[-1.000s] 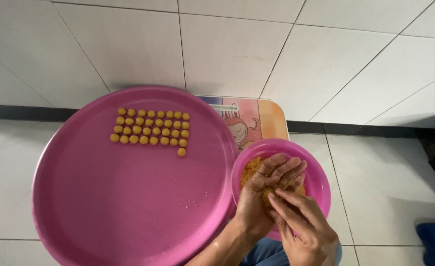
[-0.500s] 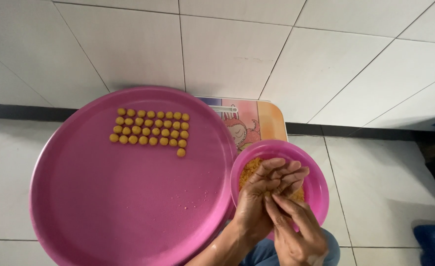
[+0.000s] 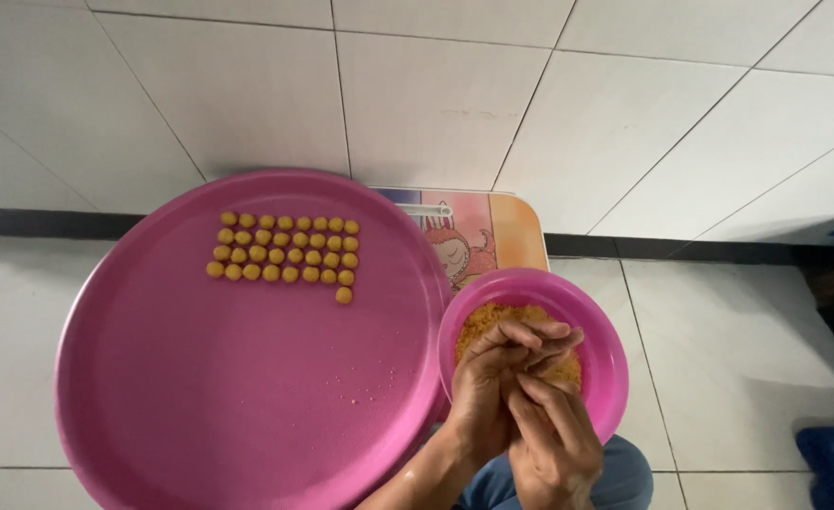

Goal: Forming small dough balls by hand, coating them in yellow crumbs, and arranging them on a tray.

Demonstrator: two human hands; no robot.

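Large round pink tray (image 3: pixel 200 397) filling the left and centre, its rim cut off at the bottom edge. Wide bare pink surface from centre out toward 6 and 8 o'clock, only a few crumbs near the right side. Small table (image 3: pixel 478 231) with a cartoon-printed top peeking out at the tray's 2 o'clock, mostly covered. White floor tiles (image 3: pixel 700 123) all round, a dark strip running across behind. Small pink bowl (image 3: pixel 606 349) at the tray's 3 o'clock, rim touching the tray's rim, holding crumbly yellow-orange dough (image 3: pixel 492 316). Left hand (image 3: pixel 502 387) and right hand (image 3: pixel 554 439) over the bowl's near half, pressed together palm to palm, fingers curled over each other; whatever lies between them hidden, so cannot tell. Rows of small yellow dough balls (image 3: pixel 285 250) on the tray toward 12 o'clock, well apart from the hands, one extra ball at the lower right corner of the block.
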